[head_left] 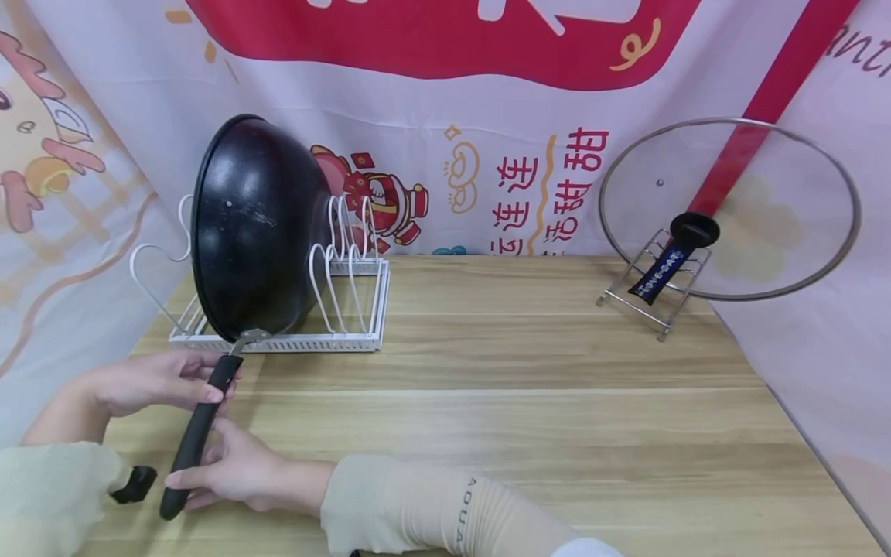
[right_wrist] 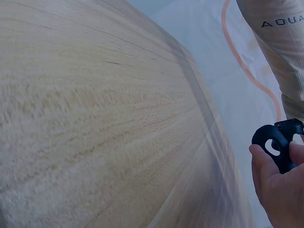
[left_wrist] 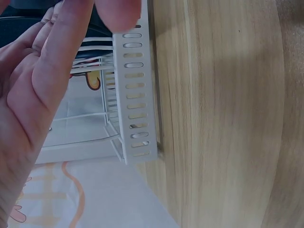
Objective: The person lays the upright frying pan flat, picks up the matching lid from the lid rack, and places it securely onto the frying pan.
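Observation:
A black wok (head_left: pixel 261 224) stands on its side in a white wire rack (head_left: pixel 348 342), its open face turned to the left. Its long black handle (head_left: pixel 198 433) slants down towards the near left edge of the table. My left hand (head_left: pixel 163 381) holds the upper part of the handle, thumb on top and fingers partly hidden behind. Lower down, near the handle's end, my right hand (head_left: pixel 240 470) grips it between thumb and fingers. In the right wrist view, the handle's end (right_wrist: pixel 264 135) with its hanging hole shows at the right hand's fingertips.
Curved wire dividers (head_left: pixel 341 271) rise to the right of the wok. At the table's far right, a large glass lid (head_left: pixel 786 216) with a black knob leans on a small metal stand (head_left: pixel 636 305). A printed cloth (head_left: pixel 418 116) hangs behind the wooden table (head_left: pixel 522 387).

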Motion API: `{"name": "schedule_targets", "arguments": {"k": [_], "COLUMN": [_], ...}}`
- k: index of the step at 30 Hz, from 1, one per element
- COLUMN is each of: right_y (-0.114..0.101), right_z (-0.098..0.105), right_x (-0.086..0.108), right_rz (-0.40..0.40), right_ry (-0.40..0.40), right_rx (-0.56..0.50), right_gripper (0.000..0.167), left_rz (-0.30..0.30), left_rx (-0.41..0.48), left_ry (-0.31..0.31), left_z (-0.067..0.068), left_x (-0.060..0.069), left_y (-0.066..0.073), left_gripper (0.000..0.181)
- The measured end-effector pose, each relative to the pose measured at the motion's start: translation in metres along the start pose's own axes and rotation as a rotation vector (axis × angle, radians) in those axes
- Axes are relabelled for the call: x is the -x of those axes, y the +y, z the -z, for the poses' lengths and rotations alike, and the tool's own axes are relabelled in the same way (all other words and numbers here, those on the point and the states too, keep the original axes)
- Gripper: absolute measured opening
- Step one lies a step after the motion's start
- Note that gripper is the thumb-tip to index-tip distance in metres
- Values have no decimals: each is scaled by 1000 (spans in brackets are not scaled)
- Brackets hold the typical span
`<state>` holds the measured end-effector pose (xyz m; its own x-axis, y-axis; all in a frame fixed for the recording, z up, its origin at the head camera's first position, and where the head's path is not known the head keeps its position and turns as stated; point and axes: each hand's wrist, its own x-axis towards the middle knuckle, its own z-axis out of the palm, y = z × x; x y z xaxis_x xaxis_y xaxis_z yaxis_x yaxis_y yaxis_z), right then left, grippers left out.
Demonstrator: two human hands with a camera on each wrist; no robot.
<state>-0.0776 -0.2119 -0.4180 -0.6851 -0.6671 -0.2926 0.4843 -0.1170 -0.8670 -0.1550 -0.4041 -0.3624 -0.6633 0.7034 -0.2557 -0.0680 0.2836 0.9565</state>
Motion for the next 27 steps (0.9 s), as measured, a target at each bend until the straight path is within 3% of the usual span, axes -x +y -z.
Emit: {"name": "schedule_targets", "arguments": {"k": [10, 18, 27], "right_y": [-3, -4, -6], "right_z": [0, 1, 5], "right_x": [3, 4, 6], "right_rz": [-9, -12, -7], "right_ry": [23, 28, 21], "right_rx": [7, 20, 36], "right_gripper": [60, 63, 63], "left_rz": [-12, 17, -14], "left_rx": [-13, -27, 10], "left_ry": [6, 24, 2], "left_z": [-1, -2, -4], "left_x": [-2, -1, -5], "left_y": [1, 5, 5], "left_gripper": [27, 25, 24]}}
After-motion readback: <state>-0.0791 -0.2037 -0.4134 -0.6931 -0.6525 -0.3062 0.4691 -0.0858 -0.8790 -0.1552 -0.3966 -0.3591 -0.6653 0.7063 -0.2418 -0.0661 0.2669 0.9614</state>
